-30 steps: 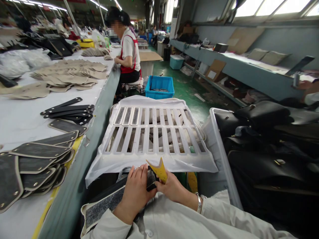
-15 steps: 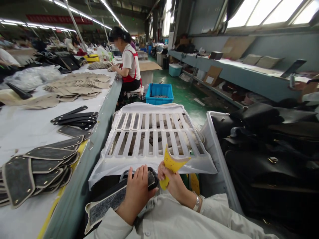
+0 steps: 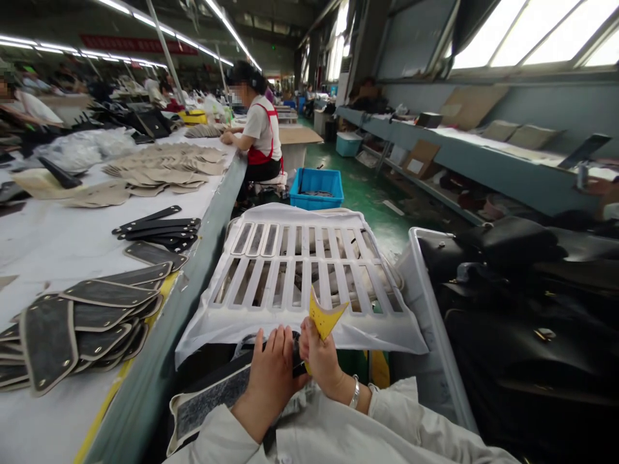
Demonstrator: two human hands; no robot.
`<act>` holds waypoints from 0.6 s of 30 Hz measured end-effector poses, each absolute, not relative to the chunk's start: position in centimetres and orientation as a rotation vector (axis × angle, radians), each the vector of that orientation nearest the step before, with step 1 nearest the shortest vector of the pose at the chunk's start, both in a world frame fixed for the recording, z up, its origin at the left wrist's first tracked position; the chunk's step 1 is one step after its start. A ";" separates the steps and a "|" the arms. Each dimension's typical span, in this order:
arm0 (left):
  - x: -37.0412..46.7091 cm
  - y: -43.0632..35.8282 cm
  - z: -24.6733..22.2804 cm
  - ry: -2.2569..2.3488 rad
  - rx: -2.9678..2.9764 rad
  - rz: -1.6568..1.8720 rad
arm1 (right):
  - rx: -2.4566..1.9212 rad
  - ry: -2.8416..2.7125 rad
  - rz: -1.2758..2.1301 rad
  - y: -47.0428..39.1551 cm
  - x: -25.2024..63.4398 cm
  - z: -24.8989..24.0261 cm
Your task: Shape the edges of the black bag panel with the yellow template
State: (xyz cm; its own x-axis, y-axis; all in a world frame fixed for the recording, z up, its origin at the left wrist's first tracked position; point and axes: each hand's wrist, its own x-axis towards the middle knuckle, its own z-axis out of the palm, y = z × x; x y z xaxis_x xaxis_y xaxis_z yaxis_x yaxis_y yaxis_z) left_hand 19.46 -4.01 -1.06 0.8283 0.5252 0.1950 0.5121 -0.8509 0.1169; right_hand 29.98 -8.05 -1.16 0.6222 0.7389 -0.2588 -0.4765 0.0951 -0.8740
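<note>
My left hand lies over a black bag piece on my lap, fingers stretched out and slightly spread, thumb toward my right hand. The piece has a dark grey panel with a cream edge; its far end is partly hidden under my fingers. My right hand is wrapped round a yellow tool with a wide, concave end pointing up. The tool's lower part is hidden by my fingers, close beside my left hand. Just beyond both hands stands a white slotted rack, with three dark strips in its far row.
A table on the left holds dark panels with pale edges, black straps and beige pieces. On the right is a bin of black bags. Ahead are a blue crate and a seated person.
My right hand has moved left and slightly down with the yellow tool, closer to my left hand. My left hand stays on the bag piece. The view has shifted slightly.
</note>
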 end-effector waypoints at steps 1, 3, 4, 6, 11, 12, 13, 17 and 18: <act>19.5 -4.2 -0.9 0.858 2.953 0.313 | -1.129 -0.246 0.944 -8.0 30.3 -0.9; 19.6 -4.5 -0.8 0.903 2.976 0.255 | -1.052 -0.186 0.953 -7.8 31.2 -0.3; 19.6 -4.7 -0.8 0.921 2.990 0.237 | -1.019 -0.168 0.937 -7.5 31.7 -0.1; 19.5 -4.9 -0.9 0.937 3.017 0.224 | -0.974 -0.151 0.894 -7.0 32.3 0.2; 19.1 -5.0 -1.4 0.900 2.994 0.207 | -1.037 -0.179 0.889 -5.7 32.1 -0.2; 19.1 -5.0 -1.5 0.891 2.977 0.206 | -1.071 -0.210 0.871 -5.5 31.9 -0.4; 19.1 -4.9 -1.4 0.888 2.960 0.204 | -1.111 -0.251 0.846 -5.4 31.7 -0.5; 19.4 -4.9 -1.1 0.929 2.907 0.148 | -1.234 -0.359 0.899 -4.5 31.5 -0.6; 19.5 -5.0 -1.0 0.936 2.894 0.136 | -1.238 -0.354 0.966 -4.2 31.6 -0.4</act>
